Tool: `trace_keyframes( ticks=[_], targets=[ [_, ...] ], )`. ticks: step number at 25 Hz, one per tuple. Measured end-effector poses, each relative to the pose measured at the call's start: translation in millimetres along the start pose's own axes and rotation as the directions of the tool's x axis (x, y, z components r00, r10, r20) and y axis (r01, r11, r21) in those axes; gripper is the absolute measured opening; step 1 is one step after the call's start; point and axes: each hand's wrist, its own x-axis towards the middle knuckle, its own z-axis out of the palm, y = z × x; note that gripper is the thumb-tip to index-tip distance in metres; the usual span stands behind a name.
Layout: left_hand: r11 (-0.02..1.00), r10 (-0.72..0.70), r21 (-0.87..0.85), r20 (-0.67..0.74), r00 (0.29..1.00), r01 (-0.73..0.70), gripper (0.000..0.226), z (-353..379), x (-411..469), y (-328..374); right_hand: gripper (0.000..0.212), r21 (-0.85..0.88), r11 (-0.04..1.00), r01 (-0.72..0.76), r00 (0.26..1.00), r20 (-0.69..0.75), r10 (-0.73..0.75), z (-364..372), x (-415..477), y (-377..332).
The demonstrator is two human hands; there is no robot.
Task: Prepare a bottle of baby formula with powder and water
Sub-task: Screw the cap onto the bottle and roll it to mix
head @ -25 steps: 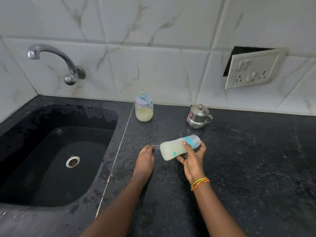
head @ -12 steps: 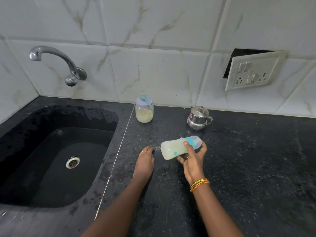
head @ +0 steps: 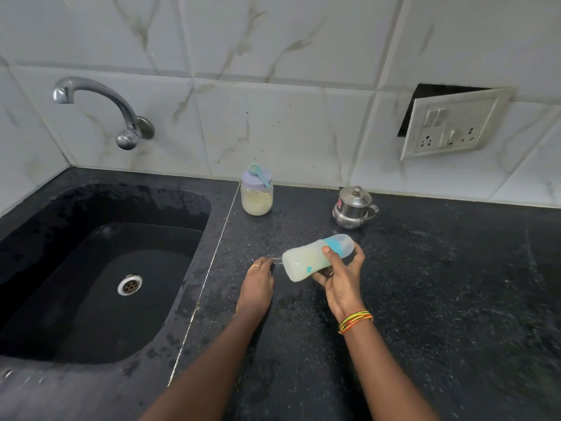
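Note:
My right hand grips a capped baby bottle with pale milky liquid inside. The bottle lies nearly sideways above the black counter, base to the left, blue collar and clear cap to the right. My left hand rests on the counter just left of the bottle's base, fingers curled down, holding nothing I can see. Against the back wall stands a glass jar of powder with a lilac lid and a teal scoop lying on top. A lidded steel pot sits to its right.
A deep black sink with a metal drain fills the left side, under a chrome tap on the tiled wall. A loose switch and socket plate hangs on the wall at right. A small wet patch lies near my left fingers.
The bottle has shifted slightly in my right hand, staying nearly sideways. My left hand stays on the counter.

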Motion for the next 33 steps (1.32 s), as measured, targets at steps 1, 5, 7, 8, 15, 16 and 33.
trace_keyframes(
  ticks=[1, 5, 7, 8, 15, 16, 33],
  targets=[
    [1.000, -0.005, 0.000, -0.001, 1.000, 0.005, 0.041, -0.1, -0.4, -0.1, 0.060, 0.003, 1.000, -0.005, 1.000, 0.003, 0.005, 0.8, 0.2, 0.2],
    [1.000, -0.014, 0.000, 0.005, 1.000, 0.014, 0.040, 0.8, 0.2, -0.8, 0.064, -0.079, 0.997, 0.018, 1.000, 0.019, -0.016, 1.9, -2.1, 3.7],
    [1.000, -0.005, 0.003, 0.003, 1.000, 0.005, 0.040, 0.8, -0.1, -0.3, 0.062, 0.006, 1.000, 0.010, 1.000, 0.004, -0.010, -0.2, -0.8, 4.1],
    [1.000, -0.003, 0.009, 0.000, 1.000, 0.003, 0.039, 0.6, -0.4, -0.7, 0.063, -0.031, 0.999, 0.014, 1.000, 0.028, -0.014, -0.1, -1.1, 3.7],
    [1.000, 0.001, -0.002, -0.001, 1.000, -0.001, 0.040, 0.5, -0.8, -1.2, 0.059, 0.017, 1.000, 0.014, 1.000, -0.004, -0.014, 3.1, -3.5, 6.3],
    [1.000, -0.001, 0.000, 0.001, 1.000, 0.001, 0.040, 0.7, -0.9, -2.1, 0.060, -0.047, 0.999, 0.014, 1.000, 0.027, -0.012, 2.9, -4.8, 6.2],
    [0.999, 0.027, -0.023, -0.014, 1.000, -0.028, 0.038, 1.1, -1.0, -2.0, 0.060, 0.026, 1.000, 0.005, 0.999, 0.035, -0.006, 1.7, 0.3, 5.1]
  ],
)
